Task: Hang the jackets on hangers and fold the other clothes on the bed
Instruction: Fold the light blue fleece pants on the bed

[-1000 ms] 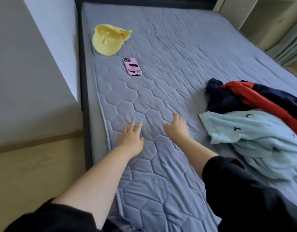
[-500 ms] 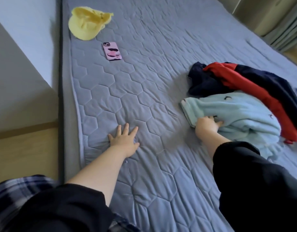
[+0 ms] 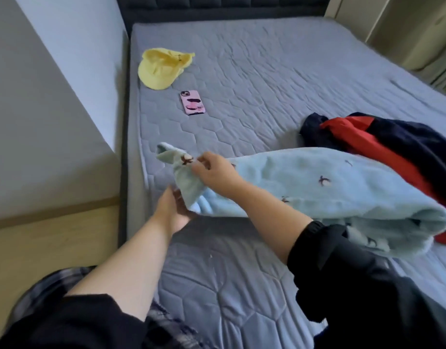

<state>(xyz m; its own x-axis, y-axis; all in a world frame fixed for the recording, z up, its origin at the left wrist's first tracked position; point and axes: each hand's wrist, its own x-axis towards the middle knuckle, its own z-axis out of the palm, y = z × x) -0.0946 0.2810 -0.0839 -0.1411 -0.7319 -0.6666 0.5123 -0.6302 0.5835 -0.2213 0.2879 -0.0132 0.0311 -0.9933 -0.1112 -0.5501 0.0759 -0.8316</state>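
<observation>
Starts the folding, right hand gripping an end of the blue top, left hand open beneath (needs spreading flat on the bed next).

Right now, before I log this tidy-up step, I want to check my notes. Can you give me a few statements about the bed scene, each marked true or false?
1. The right hand grips the light blue garment near one end. True.
2. The pink phone lies on the yellow cap. False: it lies on the mattress, apart from the cap.
3. The navy and red garment lies against the far side of the light blue garment. True.
4. The light blue garment hangs on a hanger. False: no hanger shows, and the garment is bunched on the mattress.
5. The left hand rests flat on the mattress. False: it is raised at the garment's hanging end.
</observation>
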